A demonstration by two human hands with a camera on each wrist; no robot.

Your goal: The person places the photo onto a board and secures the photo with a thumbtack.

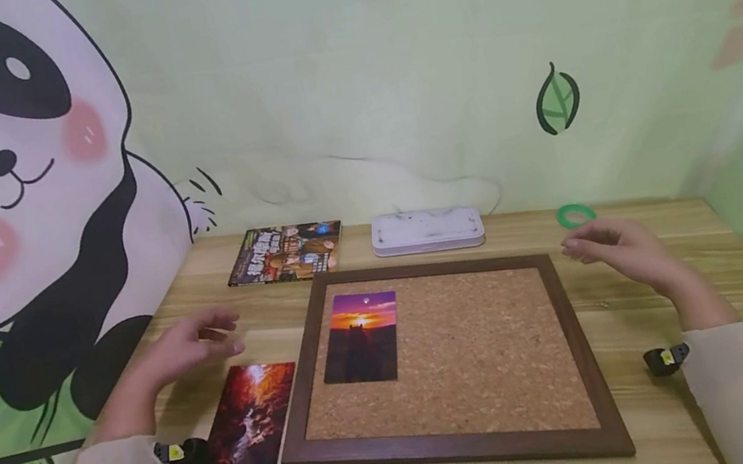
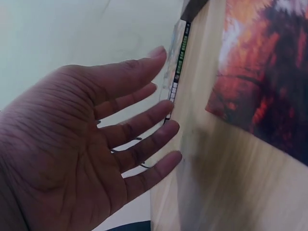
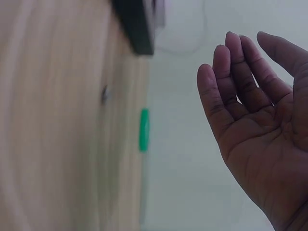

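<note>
A cork board (image 1: 482, 353) in a dark wooden frame lies on the table between the hands. Near its upper left corner sits a sunset photo (image 1: 361, 342), with a small pin (image 1: 365, 300) at its top edge. Left of the board lies a second photo (image 1: 252, 423), a red canyon scene with a stream. My left hand (image 1: 186, 347) hovers above this photo's far end, palm bare and fingers relaxed in the left wrist view. Beyond the board's right edge my right hand (image 1: 617, 251) is raised, holding nothing. A small metallic pin (image 3: 106, 94) lies on the table near it.
Behind the board are a comic-covered book (image 1: 286, 253) at left and a white tin case (image 1: 427, 230) in the middle. A green ring, like a tape roll (image 1: 575, 215), lies at the back right. A panda-printed wall covering (image 1: 334, 106) rises behind the table.
</note>
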